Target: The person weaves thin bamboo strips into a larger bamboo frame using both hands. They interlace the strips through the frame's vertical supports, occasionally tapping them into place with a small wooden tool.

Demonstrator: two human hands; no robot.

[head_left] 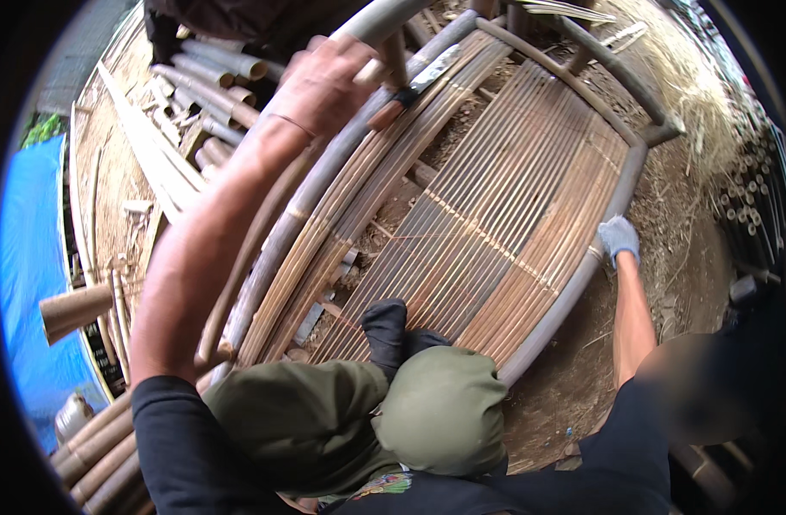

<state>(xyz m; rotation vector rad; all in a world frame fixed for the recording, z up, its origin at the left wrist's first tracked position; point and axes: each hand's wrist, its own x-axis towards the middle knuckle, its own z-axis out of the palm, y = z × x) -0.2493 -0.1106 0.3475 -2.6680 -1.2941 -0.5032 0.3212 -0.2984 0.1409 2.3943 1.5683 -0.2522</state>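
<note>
A large bamboo bench (487, 215) with a slatted seat and thick pole frame lies before me. My bare left hand (329, 81), slightly blurred, is closed above its far-left part around something with a pale, rounded end; the rest of that is hidden. Close beside this hand, a tool with a brown end and dark middle (403, 97) lies against the slats; its kind is unclear. In a grey glove, my right hand (619, 239) grips the bamboo rail (573, 305) on the right side. My dark-covered foot (384, 330) rests on the near slats.
Cut bamboo poles (208, 90) are piled at the upper left. A blue tarp (33, 257) lies on the far left, near a short bamboo tube (75, 311). More poles (101, 446) fill the lower left. Straw-like shavings (680, 86) and bundled tubes (753, 189) are on the right.
</note>
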